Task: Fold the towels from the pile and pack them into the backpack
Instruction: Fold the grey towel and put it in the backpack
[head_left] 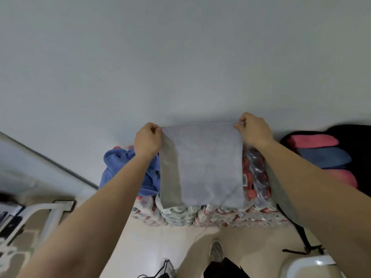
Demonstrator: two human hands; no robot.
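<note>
A grey towel (206, 165) hangs doubled in front of me over a stack of plastic-wrapped packs (210, 215). My left hand (147, 140) pinches its top left corner and my right hand (254, 128) pinches the top right corner. A crumpled blue towel (124, 167) lies on the packs to the left, partly behind my left arm. At the right, the open black backpack (355, 137) holds folded pink towels (313, 141) and a folded blue one (323, 157).
A white wall (180, 57) rises right behind the packs. A white frame (50, 213) stands on the floor at the lower left. A white rounded object (313, 265) sits at the bottom right, with black straps (305, 247) hanging near it.
</note>
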